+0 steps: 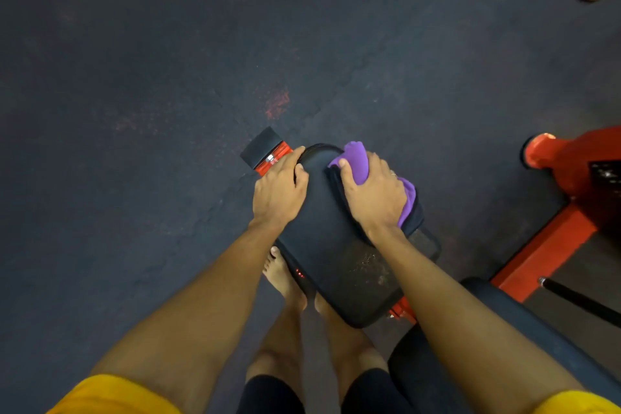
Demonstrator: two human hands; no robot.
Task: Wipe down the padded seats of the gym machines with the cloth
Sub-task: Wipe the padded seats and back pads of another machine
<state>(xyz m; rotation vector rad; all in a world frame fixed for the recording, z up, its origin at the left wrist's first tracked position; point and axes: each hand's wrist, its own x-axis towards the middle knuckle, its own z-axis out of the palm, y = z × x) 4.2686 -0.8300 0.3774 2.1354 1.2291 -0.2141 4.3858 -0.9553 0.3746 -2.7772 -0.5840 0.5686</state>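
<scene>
my right hand (374, 191) grips the purple cloth (356, 160), pressing it on the padded seat (322, 245) at its far right edge; left hand (279, 190) curls round the seat's far left corner; red machine frame (544, 245) to the right

Purple cloth (355, 161) on padded seat (324, 245)

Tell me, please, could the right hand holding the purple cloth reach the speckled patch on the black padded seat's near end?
Probably yes: the right hand and purple cloth rest on the black padded seat, and only bare padding lies between them and the speckled patch.
</scene>
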